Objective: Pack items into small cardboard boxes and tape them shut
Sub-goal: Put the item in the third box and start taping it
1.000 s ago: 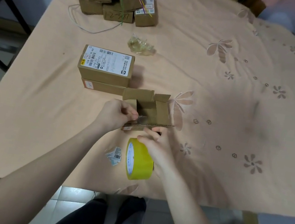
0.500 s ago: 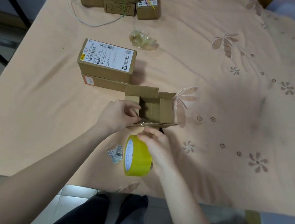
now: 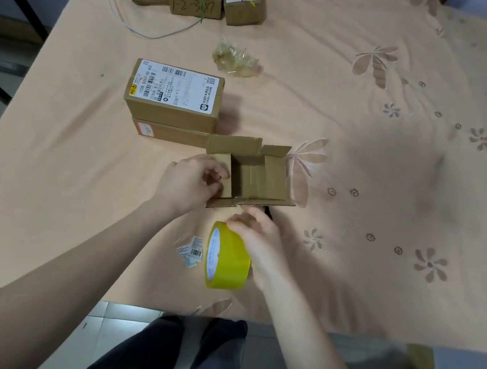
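Trouble brews if the left hand [image 3: 190,183], pinching the open box [image 3: 253,176] by its near flap, slips while the right hand [image 3: 257,245], clutching the tape roll [image 3: 227,258], drags tape and topples it.

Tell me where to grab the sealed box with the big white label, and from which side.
Take the labelled box from above, pinching its two long side faces. It lies flat atop another box, top face unobstructed, and its short right end sits close to the open box, so the long sides probably offer the freest grip.
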The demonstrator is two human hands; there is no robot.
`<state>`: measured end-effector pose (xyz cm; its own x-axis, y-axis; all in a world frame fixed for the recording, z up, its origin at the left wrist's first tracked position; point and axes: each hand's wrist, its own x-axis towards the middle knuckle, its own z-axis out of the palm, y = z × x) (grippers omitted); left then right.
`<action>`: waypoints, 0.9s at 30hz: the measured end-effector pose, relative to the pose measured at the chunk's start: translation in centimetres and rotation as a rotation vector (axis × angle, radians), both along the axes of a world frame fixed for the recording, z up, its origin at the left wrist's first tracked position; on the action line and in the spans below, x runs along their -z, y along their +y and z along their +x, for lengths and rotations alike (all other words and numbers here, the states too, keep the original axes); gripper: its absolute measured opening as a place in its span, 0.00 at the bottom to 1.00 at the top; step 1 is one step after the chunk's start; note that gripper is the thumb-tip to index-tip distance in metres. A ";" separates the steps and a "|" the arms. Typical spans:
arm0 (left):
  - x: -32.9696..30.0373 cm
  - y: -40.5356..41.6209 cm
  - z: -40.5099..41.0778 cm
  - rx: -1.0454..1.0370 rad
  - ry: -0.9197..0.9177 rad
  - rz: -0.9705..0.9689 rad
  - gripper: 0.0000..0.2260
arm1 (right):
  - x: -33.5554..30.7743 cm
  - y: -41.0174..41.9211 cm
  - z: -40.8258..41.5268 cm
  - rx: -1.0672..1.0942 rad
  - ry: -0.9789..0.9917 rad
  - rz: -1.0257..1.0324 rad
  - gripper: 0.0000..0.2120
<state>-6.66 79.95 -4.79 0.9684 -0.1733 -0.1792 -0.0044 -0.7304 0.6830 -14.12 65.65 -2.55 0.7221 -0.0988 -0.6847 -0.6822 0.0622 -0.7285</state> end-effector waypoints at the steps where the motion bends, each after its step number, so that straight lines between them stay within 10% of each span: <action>1: -0.2 0.2 -0.3 0.008 -0.032 -0.036 0.10 | 0.0 0.0 0.0 -0.002 -0.002 0.001 0.19; 8: -0.2 1.6 -2.3 0.484 -0.026 0.067 0.27 | 0.2 -0.2 0.1 -0.029 -0.049 0.008 0.12; 27: 0.8 0.0 -2.2 0.350 -0.206 -0.047 0.09 | 2.7 0.0 1.7 -0.069 -0.178 -0.309 0.12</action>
<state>-8.84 80.00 -5.56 0.8644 -0.5020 0.0286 -0.3872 -0.6284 0.6747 -12.39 65.67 -5.27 0.8395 -0.2284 -0.4930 -0.5379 -0.2207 -0.8136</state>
